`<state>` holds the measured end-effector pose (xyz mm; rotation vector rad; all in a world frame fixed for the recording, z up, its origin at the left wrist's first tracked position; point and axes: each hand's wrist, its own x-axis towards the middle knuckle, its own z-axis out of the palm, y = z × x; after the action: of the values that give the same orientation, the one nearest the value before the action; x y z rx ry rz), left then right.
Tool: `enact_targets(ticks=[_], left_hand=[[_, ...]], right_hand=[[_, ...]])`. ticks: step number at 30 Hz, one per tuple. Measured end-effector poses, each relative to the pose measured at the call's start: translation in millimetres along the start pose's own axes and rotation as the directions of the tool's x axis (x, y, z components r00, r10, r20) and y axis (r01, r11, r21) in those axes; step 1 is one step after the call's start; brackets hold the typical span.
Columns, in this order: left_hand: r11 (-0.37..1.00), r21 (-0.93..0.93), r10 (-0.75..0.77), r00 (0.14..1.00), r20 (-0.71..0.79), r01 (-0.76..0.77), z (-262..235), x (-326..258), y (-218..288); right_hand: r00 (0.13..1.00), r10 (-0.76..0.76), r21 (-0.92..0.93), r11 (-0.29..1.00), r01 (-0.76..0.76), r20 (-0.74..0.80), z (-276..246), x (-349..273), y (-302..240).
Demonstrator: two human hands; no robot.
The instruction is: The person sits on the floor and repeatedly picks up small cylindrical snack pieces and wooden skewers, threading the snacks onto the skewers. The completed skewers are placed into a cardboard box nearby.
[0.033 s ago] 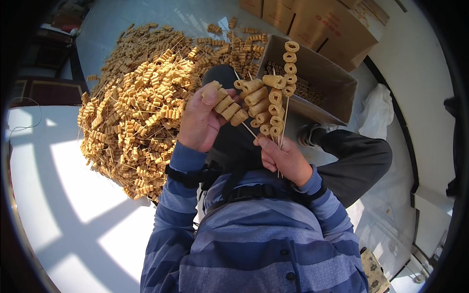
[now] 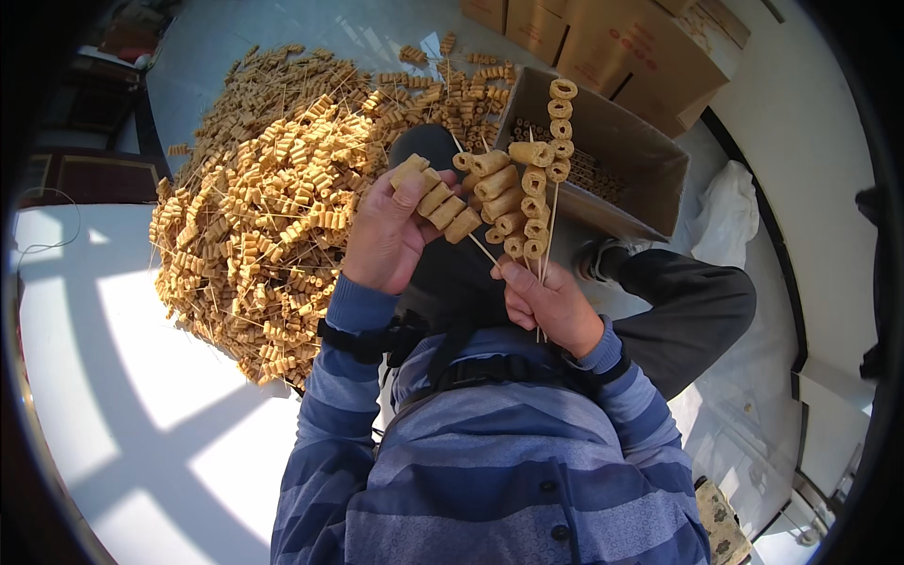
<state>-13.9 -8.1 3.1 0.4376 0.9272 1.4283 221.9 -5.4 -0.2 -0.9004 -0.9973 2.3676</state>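
Note:
My left hand (image 2: 391,235) pinches a skewer of golden-brown hollow rolls (image 2: 438,201) by its upper end, thumb on top. That skewer slants down to the right, and its bare stick reaches the fingers of my right hand (image 2: 551,303). Closed around the bare sticks, my right hand holds a fanned bundle of skewers (image 2: 504,195) threaded with the same ring-shaped rolls. One skewer (image 2: 561,127) stands apart at the bundle's right, longest toward the far side. The fingertips behind the rolls of the left hand are partly hidden.
Left of my legs rises a large pile of loaded skewers (image 2: 259,226). An open cardboard box (image 2: 650,184) holding rows of skewers stands ahead on the right. Closed cartons (image 2: 603,52) are behind it, and a white plastic bag (image 2: 730,217) lies beside it.
The bundle in my right hand has shifted very slightly to the right. Both hands keep their grip.

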Motion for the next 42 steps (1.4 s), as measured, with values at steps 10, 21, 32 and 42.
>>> enact_targets(ticks=[10, 21, 32, 42], left_hand=[[0.998, 0.016, -0.063, 0.998, 0.015, 0.062, -5.7, -6.7, -3.4], [0.997, -0.080, -0.014, 1.000, -0.023, 0.012, 0.4, -6.1, -6.8], [0.979, -0.199, 0.073, 0.991, 0.113, -0.050, 9.5, -8.1, -9.0], [0.952, -0.305, 0.043, 0.994, 0.104, -0.009, 21.2, -6.0, -24.0]], right_hand=[[0.999, -0.033, -0.045, 0.998, 0.032, -0.016, -2.2, -0.3, 5.5], [0.998, -0.006, -0.086, 0.996, 0.011, 0.060, 13.7, 5.8, 6.6], [0.982, 0.070, 0.138, 0.986, -0.094, 0.174, -0.3, 5.9, -6.5], [0.987, 0.111, -0.027, 0.994, -0.109, 0.114, -1.9, 11.3, -0.2]])
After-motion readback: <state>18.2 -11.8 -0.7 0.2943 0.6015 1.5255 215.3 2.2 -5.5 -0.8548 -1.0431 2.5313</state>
